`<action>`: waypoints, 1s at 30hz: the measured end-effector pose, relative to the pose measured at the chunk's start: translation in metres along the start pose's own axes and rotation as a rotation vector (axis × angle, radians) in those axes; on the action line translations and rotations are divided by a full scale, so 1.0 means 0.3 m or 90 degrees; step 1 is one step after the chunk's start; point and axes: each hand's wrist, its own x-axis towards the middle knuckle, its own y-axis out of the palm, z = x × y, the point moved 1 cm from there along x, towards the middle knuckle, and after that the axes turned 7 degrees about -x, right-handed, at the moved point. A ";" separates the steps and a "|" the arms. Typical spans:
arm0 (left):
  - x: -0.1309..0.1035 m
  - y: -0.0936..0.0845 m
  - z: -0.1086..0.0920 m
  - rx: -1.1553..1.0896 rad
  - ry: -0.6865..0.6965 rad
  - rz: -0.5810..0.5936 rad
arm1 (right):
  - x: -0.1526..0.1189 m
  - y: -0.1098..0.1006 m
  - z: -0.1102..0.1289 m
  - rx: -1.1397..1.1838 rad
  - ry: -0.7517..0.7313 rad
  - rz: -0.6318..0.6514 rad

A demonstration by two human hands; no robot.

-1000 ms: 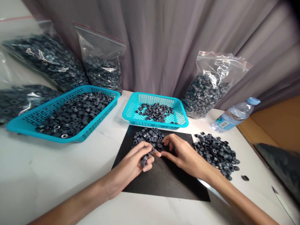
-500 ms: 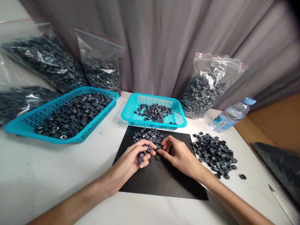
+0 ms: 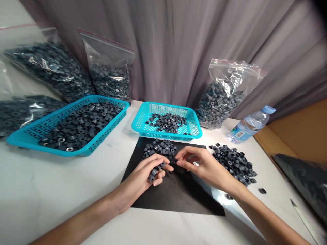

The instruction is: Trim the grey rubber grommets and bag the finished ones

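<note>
Head view, white table point(image 3: 51, 190), black mat point(image 3: 176, 194), grey curtain point(image 3: 178, 44)

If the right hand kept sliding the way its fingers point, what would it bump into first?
The right hand points left toward the left hand. It would probably meet that hand's fingertips and the rings they hold, almost at once.

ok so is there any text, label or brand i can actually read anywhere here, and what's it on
Clear plastic water bottle: it has a blue and white label, but the print is too small and blurred to read.
Clear zip bags of dark grey rings: no print visible.
Turquoise plastic baskets, black mat and the dark grey rings in the left hand and right hand: no markings visible.
</note>
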 end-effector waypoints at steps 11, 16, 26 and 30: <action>-0.019 0.019 -0.016 -0.007 -0.029 0.039 | -0.012 0.055 0.034 0.066 -0.064 -0.051; -0.023 0.014 -0.012 0.023 -0.022 0.049 | -0.005 0.042 0.012 0.052 -0.062 -0.038; -0.021 0.013 -0.015 0.006 -0.015 0.038 | 0.011 0.082 -0.094 -0.202 -0.105 -0.096; -0.025 0.016 -0.020 0.066 -0.010 0.039 | 0.006 0.107 -0.101 -0.256 -0.109 -0.094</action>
